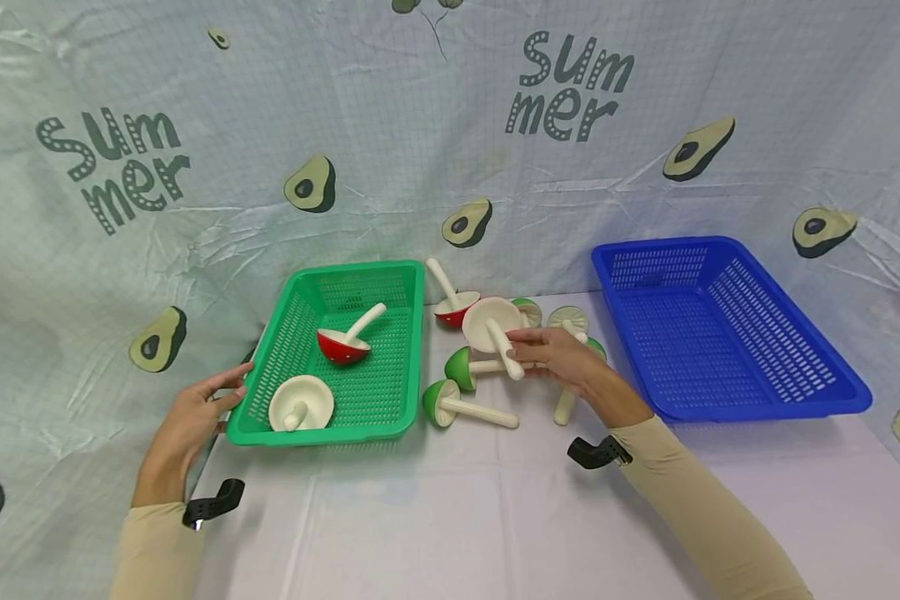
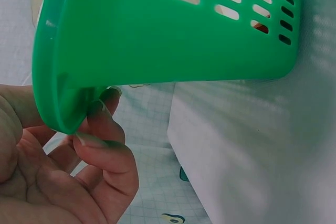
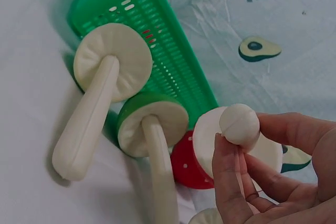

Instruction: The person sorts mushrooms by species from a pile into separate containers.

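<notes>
My right hand (image 1: 570, 362) pinches the pale stem of a toy mushroom (image 1: 491, 323) between thumb and fingers. Its stem end points at the camera in the right wrist view, with a red, white-dotted cap (image 3: 190, 163) behind. Below the held one lie green-capped toy mushrooms (image 1: 440, 404) on the table. At the left rim of the green basket (image 1: 412, 421), my left hand (image 1: 183, 425) has its fingers curled about the edge, as the left wrist view shows. Inside that basket sit a red-capped mushroom (image 1: 342, 347) and another mushroom (image 1: 311, 396), stem up.
A blue basket (image 1: 765, 408) stands to the right on the white table (image 1: 420, 525). Between the baskets, a red-capped mushroom (image 1: 453, 310) lies at the back, and more green-capped ones (image 1: 567, 319) are near my right hand. A printed cloth (image 1: 390, 125) hangs behind.
</notes>
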Action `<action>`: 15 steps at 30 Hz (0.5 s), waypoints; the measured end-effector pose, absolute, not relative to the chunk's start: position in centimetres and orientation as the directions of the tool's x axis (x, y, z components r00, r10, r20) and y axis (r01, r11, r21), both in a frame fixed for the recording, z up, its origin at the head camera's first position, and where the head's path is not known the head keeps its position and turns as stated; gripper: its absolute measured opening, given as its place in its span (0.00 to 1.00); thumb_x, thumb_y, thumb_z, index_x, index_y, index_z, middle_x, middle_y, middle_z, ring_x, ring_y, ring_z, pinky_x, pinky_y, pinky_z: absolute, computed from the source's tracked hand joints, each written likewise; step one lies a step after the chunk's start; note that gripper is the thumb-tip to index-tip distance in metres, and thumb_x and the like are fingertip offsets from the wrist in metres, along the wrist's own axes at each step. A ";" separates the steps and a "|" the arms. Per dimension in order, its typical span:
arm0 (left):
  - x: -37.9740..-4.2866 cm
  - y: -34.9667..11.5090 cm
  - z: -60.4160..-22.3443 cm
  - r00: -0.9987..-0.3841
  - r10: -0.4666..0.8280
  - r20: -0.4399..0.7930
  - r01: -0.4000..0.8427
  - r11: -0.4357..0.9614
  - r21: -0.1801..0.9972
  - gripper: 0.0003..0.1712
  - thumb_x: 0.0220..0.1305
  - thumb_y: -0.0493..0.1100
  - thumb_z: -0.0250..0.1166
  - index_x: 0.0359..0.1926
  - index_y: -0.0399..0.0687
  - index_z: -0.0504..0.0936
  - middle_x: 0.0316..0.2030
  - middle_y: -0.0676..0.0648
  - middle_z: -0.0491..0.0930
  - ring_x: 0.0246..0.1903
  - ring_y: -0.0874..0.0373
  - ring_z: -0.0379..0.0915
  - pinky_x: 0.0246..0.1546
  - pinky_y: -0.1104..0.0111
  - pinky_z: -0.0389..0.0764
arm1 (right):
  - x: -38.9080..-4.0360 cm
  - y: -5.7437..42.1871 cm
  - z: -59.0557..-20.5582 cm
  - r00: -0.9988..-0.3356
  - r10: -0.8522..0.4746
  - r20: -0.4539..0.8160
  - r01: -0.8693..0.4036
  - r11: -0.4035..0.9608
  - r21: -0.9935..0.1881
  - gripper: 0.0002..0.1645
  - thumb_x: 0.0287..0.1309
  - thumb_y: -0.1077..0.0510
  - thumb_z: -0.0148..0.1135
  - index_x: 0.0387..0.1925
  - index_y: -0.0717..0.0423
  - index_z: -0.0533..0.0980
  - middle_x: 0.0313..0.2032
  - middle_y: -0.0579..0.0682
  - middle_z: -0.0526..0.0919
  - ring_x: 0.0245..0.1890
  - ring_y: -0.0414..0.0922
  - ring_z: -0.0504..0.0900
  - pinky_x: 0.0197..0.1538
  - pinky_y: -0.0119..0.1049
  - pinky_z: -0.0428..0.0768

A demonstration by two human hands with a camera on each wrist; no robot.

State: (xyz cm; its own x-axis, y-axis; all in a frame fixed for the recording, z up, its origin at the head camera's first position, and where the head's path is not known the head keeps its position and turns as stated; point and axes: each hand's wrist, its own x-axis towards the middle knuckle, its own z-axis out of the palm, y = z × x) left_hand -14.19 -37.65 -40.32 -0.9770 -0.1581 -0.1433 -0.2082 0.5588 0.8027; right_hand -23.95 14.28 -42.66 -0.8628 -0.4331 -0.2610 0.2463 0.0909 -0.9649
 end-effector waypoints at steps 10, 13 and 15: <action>-14.1 -37.5 -40.2 -0.977 -0.158 -0.141 -0.207 0.576 0.790 0.32 0.79 0.50 0.55 0.77 0.46 0.63 0.61 0.42 0.65 0.38 0.66 0.71 0.33 0.66 0.77 | -23.6 13.2 -41.1 -0.862 -0.448 -0.237 0.227 0.078 -0.971 0.36 0.67 0.61 0.64 0.73 0.63 0.65 0.68 0.62 0.70 0.60 0.47 0.76 0.56 0.41 0.81; -14.1 -37.6 -40.0 -0.976 -0.156 -0.150 -0.214 0.582 0.785 0.32 0.79 0.50 0.54 0.77 0.47 0.62 0.62 0.41 0.65 0.39 0.66 0.71 0.34 0.66 0.77 | -23.5 12.9 -40.6 -0.864 -0.447 -0.231 0.222 0.075 -0.972 0.36 0.66 0.61 0.65 0.72 0.62 0.66 0.68 0.60 0.71 0.62 0.49 0.75 0.56 0.41 0.81; -14.1 -37.5 -40.0 -0.974 -0.158 -0.160 -0.223 0.582 0.782 0.32 0.79 0.50 0.53 0.78 0.47 0.61 0.63 0.41 0.64 0.40 0.66 0.71 0.34 0.65 0.78 | -23.4 12.7 -40.3 -0.863 -0.451 -0.228 0.219 0.073 -0.973 0.36 0.66 0.62 0.66 0.72 0.61 0.66 0.68 0.60 0.71 0.62 0.49 0.75 0.55 0.41 0.82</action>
